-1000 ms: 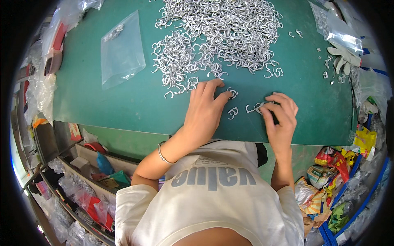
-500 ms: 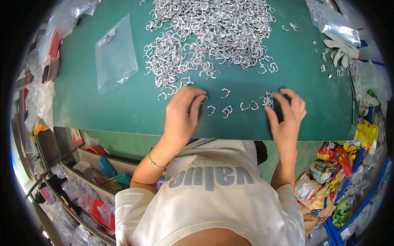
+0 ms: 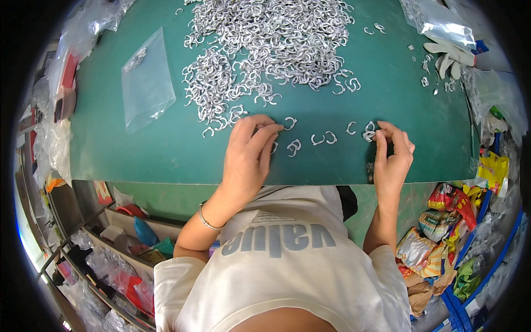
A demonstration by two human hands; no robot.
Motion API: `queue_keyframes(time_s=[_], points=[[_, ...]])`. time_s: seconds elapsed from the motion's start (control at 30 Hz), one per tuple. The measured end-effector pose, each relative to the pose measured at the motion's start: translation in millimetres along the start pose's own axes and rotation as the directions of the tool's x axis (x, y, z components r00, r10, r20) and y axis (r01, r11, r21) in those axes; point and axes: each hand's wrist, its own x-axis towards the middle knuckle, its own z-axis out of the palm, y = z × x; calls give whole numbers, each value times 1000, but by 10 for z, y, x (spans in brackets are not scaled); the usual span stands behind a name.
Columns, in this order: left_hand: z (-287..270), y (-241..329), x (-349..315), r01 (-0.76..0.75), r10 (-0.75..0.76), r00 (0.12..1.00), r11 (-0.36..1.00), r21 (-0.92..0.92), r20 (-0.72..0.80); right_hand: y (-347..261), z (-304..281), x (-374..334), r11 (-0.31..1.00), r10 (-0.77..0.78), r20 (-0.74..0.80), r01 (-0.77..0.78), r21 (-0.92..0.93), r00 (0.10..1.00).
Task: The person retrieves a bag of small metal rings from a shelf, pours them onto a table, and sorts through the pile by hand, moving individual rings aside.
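Observation:
My left hand (image 3: 251,149) lies over the table near the heap, its fingers bent and drawn together. Its fingertips are beside a silvery C-shaped ring (image 3: 290,123), and another ring (image 3: 274,147) shows partly under the hand; what the fingers hold is hidden. On the right, my right hand (image 3: 394,160) pinches at a small cluster of C-shaped rings (image 3: 369,133) with thumb and index finger. Between the hands lie an overlapping pair of rings (image 3: 294,148), two more rings (image 3: 331,137) side by side, and a single ring (image 3: 350,128).
A large heap of C-shaped rings (image 3: 271,44) covers the far middle of the green table (image 3: 138,160). A clear plastic bag (image 3: 146,83) lies left. A pale glove (image 3: 451,57) and small loose pieces are at the far right. Colourful packages (image 3: 437,224) stand below the right edge.
My right thumb and index finger have closed at the ring cluster. A single ring now lies apart, left of that cluster. My left fingers have shifted toward a nearby ring. The whole view has shifted slightly.

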Motion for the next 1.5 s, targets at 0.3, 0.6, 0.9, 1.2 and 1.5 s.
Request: queue_keyframes(time_s=[0.3,0.6,0.9,1.2,1.5], points=[[248,338,139,-110,101,973,993,31,210,65,-97,-4,991,-67,-125,51,-127,990],[421,279,155,-169,131,959,977,133,253,146,-162,-66,998,-51,-37,52,37,998],[455,379,222,-165,116,955,973,163,273,257,-263,-4,966,-182,-185,141,-215,966],[682,518,335,-212,158,950,960,182,271,391,-337,-81,999,44,-103,-46,-19,994],[687,536,319,-169,122,946,976,137,299,244,-298,-97,945,174,-34,-157,286,984]])
